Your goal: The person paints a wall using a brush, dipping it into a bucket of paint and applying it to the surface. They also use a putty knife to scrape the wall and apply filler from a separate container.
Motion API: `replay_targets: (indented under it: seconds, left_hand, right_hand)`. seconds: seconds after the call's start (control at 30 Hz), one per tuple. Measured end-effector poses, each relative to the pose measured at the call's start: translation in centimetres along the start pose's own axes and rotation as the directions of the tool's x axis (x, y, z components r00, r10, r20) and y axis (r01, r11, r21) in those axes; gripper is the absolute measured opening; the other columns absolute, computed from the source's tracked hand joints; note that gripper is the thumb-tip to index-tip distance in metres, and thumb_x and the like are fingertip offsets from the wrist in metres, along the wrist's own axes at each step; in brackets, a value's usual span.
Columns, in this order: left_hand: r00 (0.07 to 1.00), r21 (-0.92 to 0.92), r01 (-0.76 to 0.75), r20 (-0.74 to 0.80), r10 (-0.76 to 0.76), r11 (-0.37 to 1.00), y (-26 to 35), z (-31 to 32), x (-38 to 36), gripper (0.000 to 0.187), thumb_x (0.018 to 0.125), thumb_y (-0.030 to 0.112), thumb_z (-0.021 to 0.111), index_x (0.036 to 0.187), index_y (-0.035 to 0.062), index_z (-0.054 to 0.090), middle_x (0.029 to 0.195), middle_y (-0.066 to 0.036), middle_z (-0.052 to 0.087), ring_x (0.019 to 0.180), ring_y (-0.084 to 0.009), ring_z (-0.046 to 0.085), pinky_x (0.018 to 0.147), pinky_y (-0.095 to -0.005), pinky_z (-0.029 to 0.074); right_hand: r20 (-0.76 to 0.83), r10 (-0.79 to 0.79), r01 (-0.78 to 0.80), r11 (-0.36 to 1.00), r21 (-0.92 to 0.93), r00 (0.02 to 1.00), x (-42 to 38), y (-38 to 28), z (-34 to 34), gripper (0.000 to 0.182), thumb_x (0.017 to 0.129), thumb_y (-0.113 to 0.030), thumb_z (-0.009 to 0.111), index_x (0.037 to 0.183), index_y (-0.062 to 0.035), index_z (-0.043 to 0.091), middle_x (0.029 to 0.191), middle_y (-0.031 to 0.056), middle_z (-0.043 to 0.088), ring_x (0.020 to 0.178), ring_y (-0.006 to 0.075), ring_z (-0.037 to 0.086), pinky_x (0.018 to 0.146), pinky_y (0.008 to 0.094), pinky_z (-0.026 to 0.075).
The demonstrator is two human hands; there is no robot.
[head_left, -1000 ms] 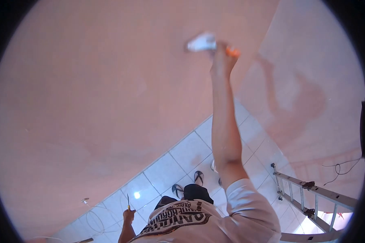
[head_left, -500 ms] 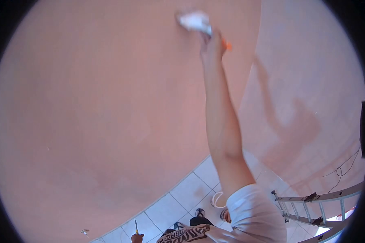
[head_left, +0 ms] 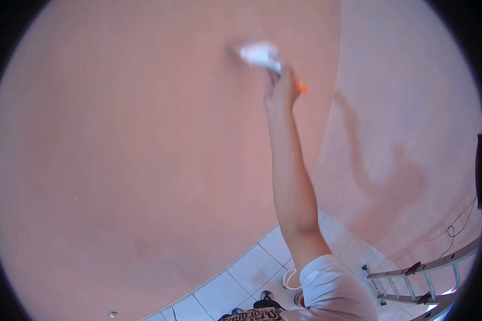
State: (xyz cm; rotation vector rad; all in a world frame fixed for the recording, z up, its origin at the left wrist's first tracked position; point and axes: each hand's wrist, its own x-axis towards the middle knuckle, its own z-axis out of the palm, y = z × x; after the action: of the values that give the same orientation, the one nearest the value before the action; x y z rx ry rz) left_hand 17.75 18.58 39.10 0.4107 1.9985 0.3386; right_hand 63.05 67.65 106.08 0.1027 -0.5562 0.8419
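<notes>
My right hand [head_left: 280, 90] is raised high on the arm stretched out ahead, its fingers closed round an orange-handled tool [head_left: 261, 55]. The tool's broad whitish head is blurred and lies against or close over the pink wall [head_left: 144, 134]. Its orange handle end sticks out on the right side of the hand. At the bottom edge only the thin tip of a narrow blade [head_left: 174, 313] shows; my left hand is out of the frame below it.
An aluminium ladder [head_left: 428, 283] stands at the lower right. The wall corner runs down right of my arm, where a shadow [head_left: 396, 171] falls. A thin cable [head_left: 451, 231] hangs by a dark object [head_left: 481, 171]. White tiles [head_left: 254, 262] and a white ring-shaped thing [head_left: 290, 279] lie below.
My right hand and the orange-handled tool have come lower in the view. The floor and ladder have also shifted down, and my left hand has left the frame, leaving only the blade tip.
</notes>
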Motion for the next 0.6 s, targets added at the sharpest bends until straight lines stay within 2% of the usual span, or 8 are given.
replay_targets:
  seconds: [0.1,0.2,0.33,0.37,0.47,0.53,0.57,0.6]
  left_hand:
    - [1.000,0.006,-0.017,-0.005,0.017,1.000,-0.4,0.1,-0.3,0.014,0.087,0.023,0.062,0.089,0.0099,0.067,0.055,-0.001,0.055,0.043,-0.0156,0.052,0.038,-0.0316,0.039]
    - [1.000,0.022,-0.029,-0.008,0.030,0.999,-1.3,-0.2,-0.4,0.015,0.087,0.023,0.061,0.091,0.0105,0.067,0.056,-0.001,0.056,0.043,-0.0157,0.052,0.038,-0.0317,0.040]
    - [1.000,0.058,-0.028,0.002,0.028,0.998,-3.3,-0.8,-0.4,0.015,0.088,0.024,0.060,0.092,0.0113,0.068,0.057,-0.001,0.056,0.044,-0.0158,0.053,0.039,-0.0318,0.040]
    - [1.000,0.068,-0.025,0.001,0.025,0.997,-4.1,-1.3,-0.4,0.016,0.088,0.024,0.060,0.093,0.0115,0.068,0.057,-0.001,0.056,0.044,-0.0159,0.053,0.039,-0.0318,0.041]
    - [1.000,0.111,-0.029,0.001,0.029,0.993,-6.6,-2.3,-0.3,0.016,0.088,0.024,0.059,0.094,0.0121,0.069,0.057,-0.001,0.057,0.045,-0.0160,0.054,0.040,-0.0319,0.041]
    - [0.996,0.236,-0.094,0.011,0.094,0.967,-8.4,-3.3,0.0,0.017,0.088,0.024,0.059,0.095,0.0125,0.069,0.057,-0.001,0.057,0.045,-0.0161,0.054,0.040,-0.0319,0.042]
    - [0.975,0.409,-0.219,0.050,0.218,0.886,-9.0,-4.1,-0.3,0.017,0.089,0.024,0.058,0.096,0.0127,0.069,0.058,-0.001,0.058,0.046,-0.0161,0.055,0.040,-0.0320,0.042]
    - [0.908,0.624,-0.391,0.140,0.396,0.676,-9.3,-4.7,-0.5,0.017,0.089,0.024,0.058,0.096,0.0129,0.069,0.058,-0.001,0.058,0.046,-0.0162,0.055,0.040,-0.0320,0.042]
  right_hand:
    - [0.064,-0.084,0.073,0.986,0.152,0.994,3.7,-0.5,10.2,0.026,0.091,-0.009,0.052,0.109,0.0074,0.044,0.112,0.0210,0.054,0.103,0.0347,0.060,0.092,0.0466,0.054]
    - [0.001,-0.023,0.022,0.995,0.100,1.000,3.8,0.6,12.4,0.026,0.090,-0.007,0.052,0.108,0.0073,0.043,0.112,0.0206,0.053,0.103,0.0358,0.059,0.093,0.0477,0.053]
    - [0.043,0.036,-0.037,0.999,0.029,0.998,-1.8,4.4,1.0,0.028,0.093,-0.012,0.049,0.113,0.0061,0.047,0.116,0.0184,0.055,0.108,0.0317,0.058,0.097,0.0466,0.048]
    - [-0.068,0.097,-0.099,0.995,-0.028,0.993,-4.9,4.9,-3.4,0.030,0.094,-0.015,0.048,0.116,0.0053,0.049,0.118,0.0170,0.056,0.110,0.0303,0.057,0.098,0.0453,0.047]
    - [-0.301,0.103,-0.184,0.950,-0.254,0.948,-14.8,5.2,-17.3,0.024,0.091,-0.010,0.055,0.111,0.0022,0.050,0.110,0.0159,0.058,0.097,0.0265,0.063,0.083,0.0452,0.056]
    - [-0.461,0.145,-0.332,0.873,-0.356,0.876,-19.2,2.4,-19.4,0.022,0.090,-0.011,0.056,0.108,0.0013,0.052,0.108,0.0158,0.059,0.097,0.0257,0.063,0.082,0.0454,0.056]
    - [-0.418,0.111,-0.283,0.882,-0.378,0.902,-18.7,1.9,-19.1,0.021,0.090,-0.011,0.057,0.107,0.0010,0.053,0.107,0.0154,0.060,0.097,0.0252,0.063,0.082,0.0454,0.056]
    - [-0.369,0.076,-0.232,0.888,-0.397,0.926,-17.5,1.5,-18.7,0.020,0.090,-0.011,0.057,0.105,0.0006,0.054,0.106,0.0149,0.060,0.097,0.0248,0.063,0.083,0.0454,0.055]
